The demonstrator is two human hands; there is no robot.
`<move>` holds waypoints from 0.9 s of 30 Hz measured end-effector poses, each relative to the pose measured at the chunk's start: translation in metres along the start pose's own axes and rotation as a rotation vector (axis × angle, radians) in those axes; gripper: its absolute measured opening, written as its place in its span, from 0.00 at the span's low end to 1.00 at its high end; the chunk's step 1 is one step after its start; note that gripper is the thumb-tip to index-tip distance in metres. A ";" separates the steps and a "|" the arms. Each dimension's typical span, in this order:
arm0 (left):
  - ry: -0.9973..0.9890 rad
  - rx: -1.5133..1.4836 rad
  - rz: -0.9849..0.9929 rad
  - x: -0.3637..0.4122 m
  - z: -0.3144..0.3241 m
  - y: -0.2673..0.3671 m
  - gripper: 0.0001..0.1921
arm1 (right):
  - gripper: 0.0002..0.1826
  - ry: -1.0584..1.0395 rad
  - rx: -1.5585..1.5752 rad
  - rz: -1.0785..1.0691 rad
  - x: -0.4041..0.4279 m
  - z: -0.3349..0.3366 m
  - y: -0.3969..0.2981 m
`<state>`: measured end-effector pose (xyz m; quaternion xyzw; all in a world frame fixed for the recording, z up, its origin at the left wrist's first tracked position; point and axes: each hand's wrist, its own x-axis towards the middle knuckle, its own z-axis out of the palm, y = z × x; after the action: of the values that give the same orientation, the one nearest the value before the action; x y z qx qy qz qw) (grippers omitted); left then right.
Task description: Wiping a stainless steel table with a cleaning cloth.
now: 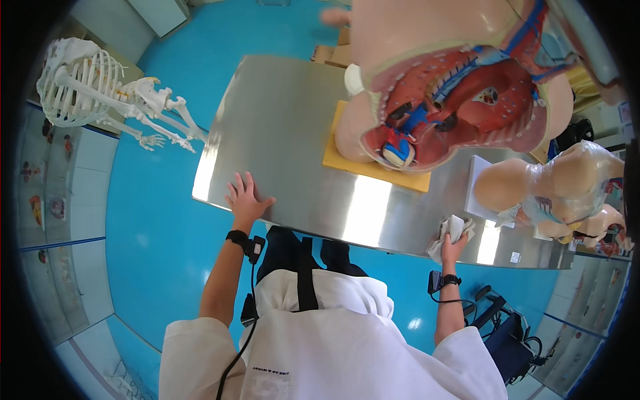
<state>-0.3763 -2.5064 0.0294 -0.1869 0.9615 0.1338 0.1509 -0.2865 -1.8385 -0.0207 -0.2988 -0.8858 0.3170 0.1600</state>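
Note:
My left hand (245, 202) rests with spread fingers on the near left edge of a stainless steel table (285, 130), holding nothing. Over the table's near edge on the right, my right hand (454, 246) grips a crumpled white cloth (452, 230). Between and beyond my hands stands a large anatomical torso model (500, 100) with its body cavity open, showing red inner walls and blue and red vessels. Its base is a yellow board (377, 175). Close to the cloth, on the right, a smaller torso model (550, 187) wrapped in clear film stands on a white base (475, 192).
A human skeleton model (95, 85) stands left of the table. Another opened torso model (600, 225) is at the table's right end. A dark wheelchair (510, 340) is on the blue floor (150, 220) behind me to the right. Glass cabinets (47, 200) with organ models line the left wall.

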 end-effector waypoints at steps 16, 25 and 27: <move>0.285 -0.456 -0.063 0.077 -0.026 -0.157 0.38 | 0.49 -0.410 0.062 -0.511 -0.209 0.232 -0.330; 0.235 -0.362 -0.242 0.104 -0.022 -0.157 0.22 | 0.49 -0.860 0.130 -0.724 -0.275 0.253 -0.434; 0.362 -0.276 -0.232 0.100 -0.013 -0.145 0.20 | 0.49 -0.893 0.121 -0.728 -0.268 0.252 -0.436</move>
<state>-0.4100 -2.6724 -0.0216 -0.3355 0.9176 0.2100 -0.0364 -0.3855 -2.3953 0.0521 0.1976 -0.8934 0.3871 -0.1135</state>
